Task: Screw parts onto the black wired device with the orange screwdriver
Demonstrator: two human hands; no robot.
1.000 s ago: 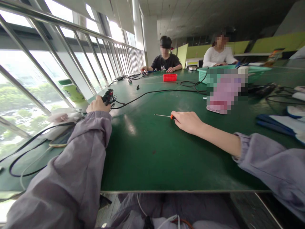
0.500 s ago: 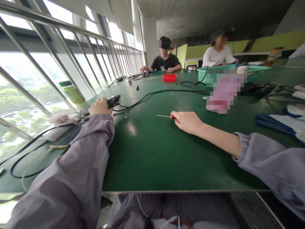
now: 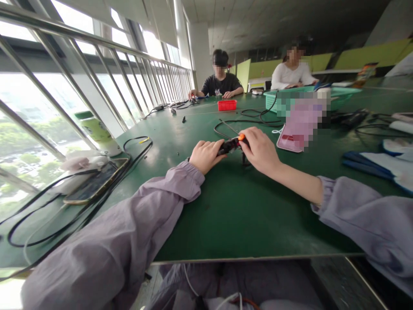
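Observation:
Over the middle of the green table [image 3: 245, 224], my left hand [image 3: 205, 156] is closed around a small black device [image 3: 229, 146], whose exact kind I cannot make out. My right hand [image 3: 262, 148] grips a screwdriver [image 3: 241, 137] by its orange-and-black handle. The screwdriver's thin shaft slants up and to the left, past the far side of the device. My right fingers are right beside the device's right end; whether they touch it I cannot tell. A short dark piece hangs below that end.
Black cables and a phone [image 3: 97, 183] lie at the left, near a green-lidded cup [image 3: 97, 131] by the railing. A red basket [image 3: 227, 105] and a green basket [image 3: 272, 102] stand farther back. A pink phone-like item [image 3: 290, 140] is right. Two people sit beyond.
My left hand has carried the black device rightward from the left side to the table's middle. My right hand has risen slightly, and the screwdriver's shaft now tilts upward beside the device.

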